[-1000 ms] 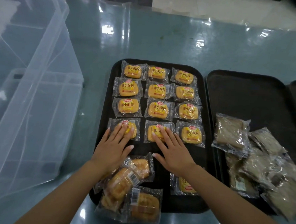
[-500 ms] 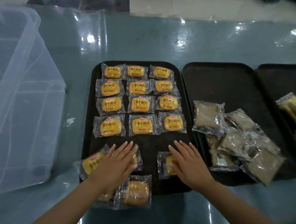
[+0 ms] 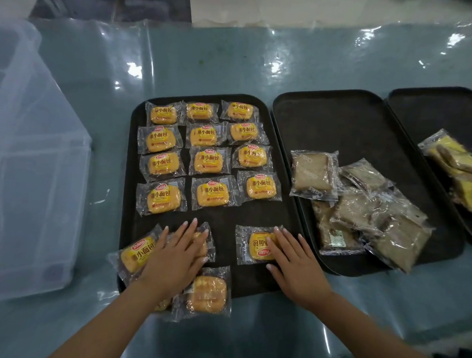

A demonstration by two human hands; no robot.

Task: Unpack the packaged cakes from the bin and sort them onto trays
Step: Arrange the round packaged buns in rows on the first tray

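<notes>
A black tray [image 3: 224, 219] holds several yellow packaged cakes [image 3: 211, 162] laid in neat rows. At its near left corner lies a loose pile of the same cakes [image 3: 208, 293]. My left hand [image 3: 176, 255] rests flat on that pile with straight fingers. My right hand [image 3: 296, 262] lies flat, its fingers touching a single upside-down yellow cake packet [image 3: 256, 245] at the tray's near right. The clear plastic bin [image 3: 29, 184] stands at the left.
A second black tray [image 3: 349, 124] to the right carries a heap of brown packaged cakes [image 3: 364, 207]. A third tray [image 3: 446, 107] at the far right holds yellow-and-brown packets [image 3: 459, 168]. The table has a glossy plastic cover.
Both hands drew back from the fourth row of cakes to the near end of the tray. The left settled on the pile, the right on the single packet.
</notes>
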